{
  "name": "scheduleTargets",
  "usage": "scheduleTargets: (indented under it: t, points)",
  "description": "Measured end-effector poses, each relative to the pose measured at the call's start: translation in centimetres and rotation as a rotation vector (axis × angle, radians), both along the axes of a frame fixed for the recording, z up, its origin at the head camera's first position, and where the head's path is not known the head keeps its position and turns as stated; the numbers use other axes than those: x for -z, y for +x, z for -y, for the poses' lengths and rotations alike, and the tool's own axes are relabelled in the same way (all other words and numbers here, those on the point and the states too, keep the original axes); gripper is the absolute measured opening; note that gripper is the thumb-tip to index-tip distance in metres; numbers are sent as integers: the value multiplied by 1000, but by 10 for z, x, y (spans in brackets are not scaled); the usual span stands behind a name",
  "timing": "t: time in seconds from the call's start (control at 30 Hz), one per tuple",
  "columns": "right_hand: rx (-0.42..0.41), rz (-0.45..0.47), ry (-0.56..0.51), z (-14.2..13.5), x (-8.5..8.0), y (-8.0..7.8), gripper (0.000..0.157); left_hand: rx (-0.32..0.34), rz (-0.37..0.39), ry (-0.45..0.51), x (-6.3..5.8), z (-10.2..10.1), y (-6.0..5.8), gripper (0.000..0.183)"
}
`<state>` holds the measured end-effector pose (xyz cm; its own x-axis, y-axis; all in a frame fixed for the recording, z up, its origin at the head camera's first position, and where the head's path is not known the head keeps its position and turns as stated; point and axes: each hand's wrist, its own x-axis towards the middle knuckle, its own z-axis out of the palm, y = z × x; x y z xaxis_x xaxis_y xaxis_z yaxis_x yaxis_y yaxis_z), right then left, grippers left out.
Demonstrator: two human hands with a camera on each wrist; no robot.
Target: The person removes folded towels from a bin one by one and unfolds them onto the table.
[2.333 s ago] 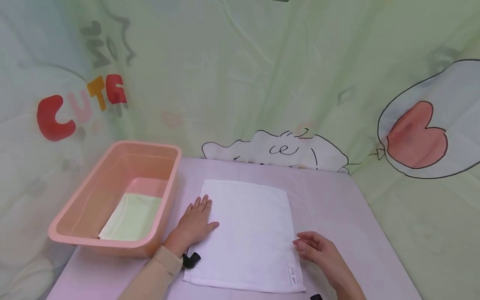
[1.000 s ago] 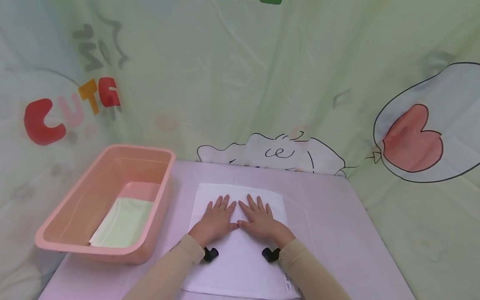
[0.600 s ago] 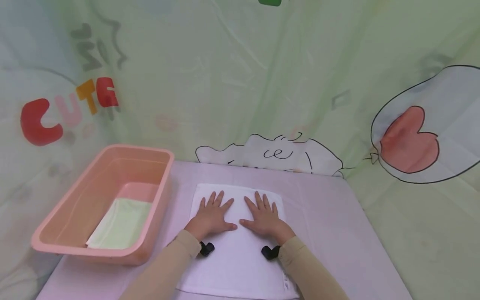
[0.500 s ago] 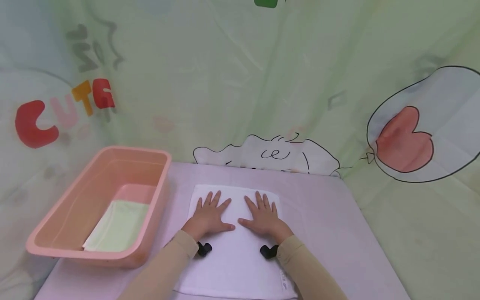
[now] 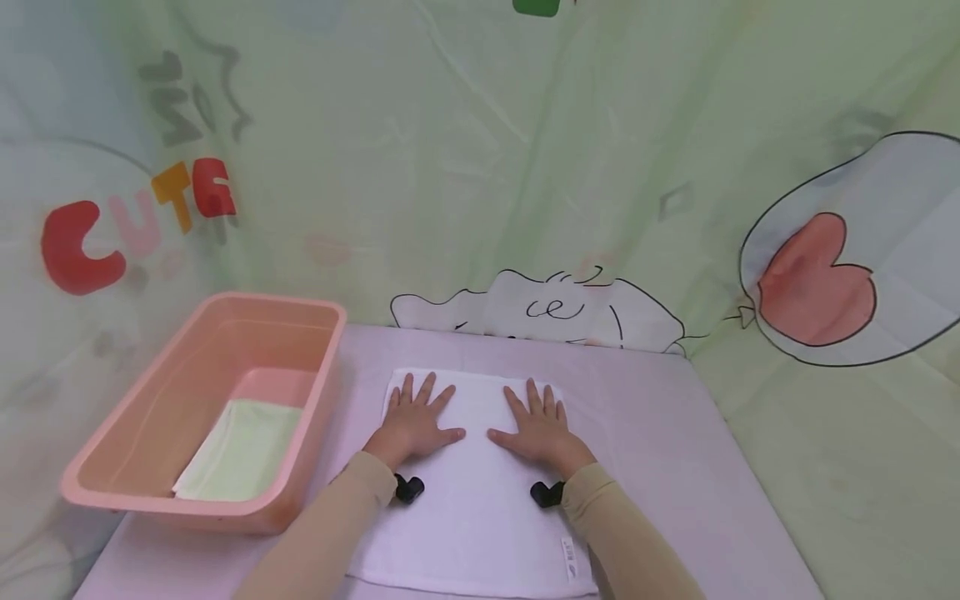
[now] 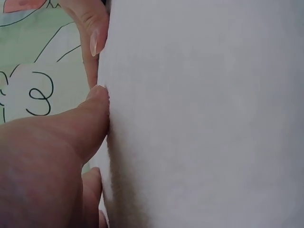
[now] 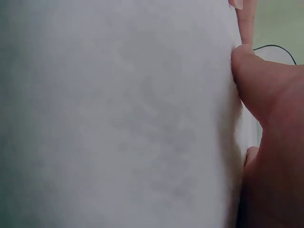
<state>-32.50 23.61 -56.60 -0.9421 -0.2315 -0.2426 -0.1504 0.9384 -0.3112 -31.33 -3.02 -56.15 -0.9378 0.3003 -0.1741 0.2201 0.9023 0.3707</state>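
A white towel [image 5: 472, 517] lies spread flat on the table, a small printed label [image 5: 570, 558] at its near right corner. My left hand [image 5: 412, 427] rests palm down on its far left part, fingers spread. On the far right part my right hand [image 5: 542, 432] lies the same way, thumb pointing toward the left one. A strip of towel shows between the two thumbs. In the left wrist view the thumb [image 6: 90, 118] touches the white cloth [image 6: 204, 114]; the right wrist view shows the other thumb [image 7: 261, 80] against the cloth [image 7: 123, 114].
A pink plastic basin [image 5: 311, 433] stands left of the towel, with a folded pale green cloth [image 5: 243, 450] on its bottom. The table [image 5: 675, 467] has a light pink cover. A printed curtain [image 5: 450, 167] hangs behind and at both sides.
The right hand came from the towel's right edge onto the towel, and the left moved inward onto it. Since then both hands have slid apart and slightly farther away, palms down.
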Motion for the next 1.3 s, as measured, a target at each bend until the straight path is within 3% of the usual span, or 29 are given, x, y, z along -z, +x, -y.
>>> scheduleTargets:
  t: [0.17, 0.33, 0.63, 1.07, 1.3]
  points:
    - [32, -4, 22, -4, -3, -1, 110, -33, 5, -8, 11, 1, -8, 101]
    - [35, -13, 54, -5, -3, -2, 106, -75, 7, -9, 11, 4, -12, 106]
    - [66, -24, 26, -4, -7, -1, 108, -90, -1, -1, 1, 9, -9, 94]
    - [115, -34, 19, -6, -2, -1, 112, -99, -12, 25, 12, 12, -13, 87]
    - [163, -26, -3, -8, -5, -2, 111, -68, -19, 25, 11, 15, -14, 84]
